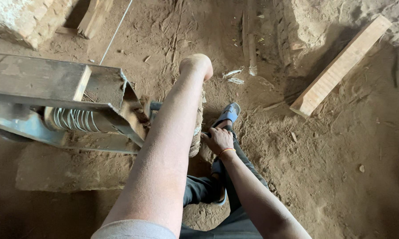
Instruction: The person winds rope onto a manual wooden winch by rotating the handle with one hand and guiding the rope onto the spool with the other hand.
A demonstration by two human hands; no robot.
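Nearest us, left hand (196, 65) bent over, grip hidden, we cannot tell; right hand (219, 139) grasps brown rope-wound bundle (196, 140); grey metal spool (75, 119) already part-wound with wire.

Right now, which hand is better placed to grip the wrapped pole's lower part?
Right: the right hand touches the wrapped pole low down, while the left hand is much higher, at the end of an outstretched arm.
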